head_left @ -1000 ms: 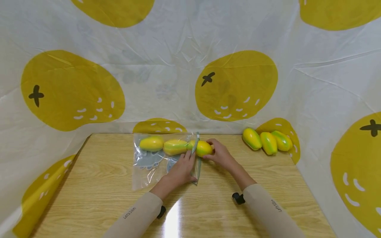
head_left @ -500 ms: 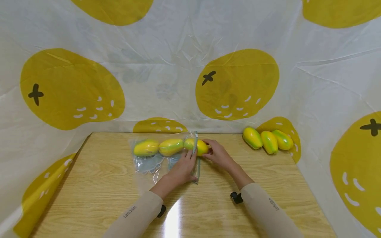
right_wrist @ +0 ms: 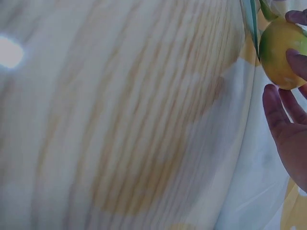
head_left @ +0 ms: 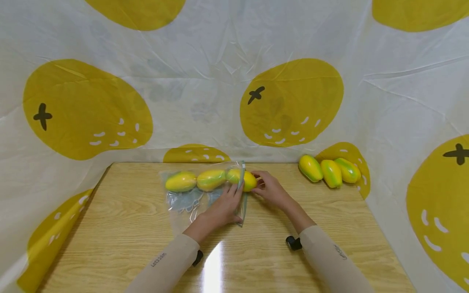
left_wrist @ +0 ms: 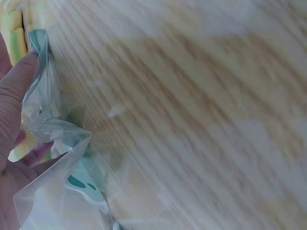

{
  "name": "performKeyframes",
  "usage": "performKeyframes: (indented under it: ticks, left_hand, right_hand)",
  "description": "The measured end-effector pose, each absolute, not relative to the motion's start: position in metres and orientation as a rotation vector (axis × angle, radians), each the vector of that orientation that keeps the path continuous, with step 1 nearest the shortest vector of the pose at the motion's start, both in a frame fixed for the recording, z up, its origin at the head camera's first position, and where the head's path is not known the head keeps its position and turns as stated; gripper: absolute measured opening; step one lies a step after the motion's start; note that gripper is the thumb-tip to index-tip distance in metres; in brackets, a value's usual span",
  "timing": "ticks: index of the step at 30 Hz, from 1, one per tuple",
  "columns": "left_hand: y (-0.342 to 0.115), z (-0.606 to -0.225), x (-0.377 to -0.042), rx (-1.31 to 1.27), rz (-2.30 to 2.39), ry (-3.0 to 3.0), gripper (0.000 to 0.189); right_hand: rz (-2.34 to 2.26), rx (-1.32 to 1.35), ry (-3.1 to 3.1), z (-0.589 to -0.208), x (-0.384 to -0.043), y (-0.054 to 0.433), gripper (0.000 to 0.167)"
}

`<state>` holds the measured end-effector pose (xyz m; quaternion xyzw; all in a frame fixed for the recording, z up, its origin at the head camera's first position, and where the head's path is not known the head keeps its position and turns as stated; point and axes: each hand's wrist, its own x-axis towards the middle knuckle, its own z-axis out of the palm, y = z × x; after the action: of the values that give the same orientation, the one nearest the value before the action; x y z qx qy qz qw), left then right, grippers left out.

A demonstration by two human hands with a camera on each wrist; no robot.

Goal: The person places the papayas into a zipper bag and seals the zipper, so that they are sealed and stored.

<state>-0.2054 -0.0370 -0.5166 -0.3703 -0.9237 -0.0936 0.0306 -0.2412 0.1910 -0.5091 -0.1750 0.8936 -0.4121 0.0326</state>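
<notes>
A clear zip bag [head_left: 176,221] lies on the table, its mouth toward the right. Inside it, two yellow-green papayas [head_left: 181,181] [head_left: 211,180] sit end to end. A third papaya [head_left: 250,181] lies across the mouth, its left part under the film and its right end outside. My right hand [head_left: 272,190] holds that outer end with thumb and fingers; the right wrist view shows fingertips on the papaya [right_wrist: 280,52]. My left hand [head_left: 221,209] holds the bag near its mouth, fingers by the green zip strip [left_wrist: 39,40] and partly behind film in the left wrist view.
Three more papayas [head_left: 331,173] are grouped at the table's back right corner. A white cloth [head_left: 205,97] printed with big yellow fruit hangs behind and at both sides. The wooden table [head_left: 121,236] reflects a bright light near its front.
The third papaya has moved left, further into the bag, with my right hand following it. The two inner papayas have shifted slightly left. My left hand stays near the bag's mouth.
</notes>
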Motion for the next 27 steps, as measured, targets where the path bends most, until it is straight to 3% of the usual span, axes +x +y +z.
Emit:
performKeyframes:
  ticks: [27]
  left_hand:
    - [-0.0436, -0.5141, -0.2031, -1.165, -0.215, -2.874, 0.131]
  right_hand:
    - [-1.300, -0.503, 2.715, -0.5114, -0.2392, 0.1928, 0.051]
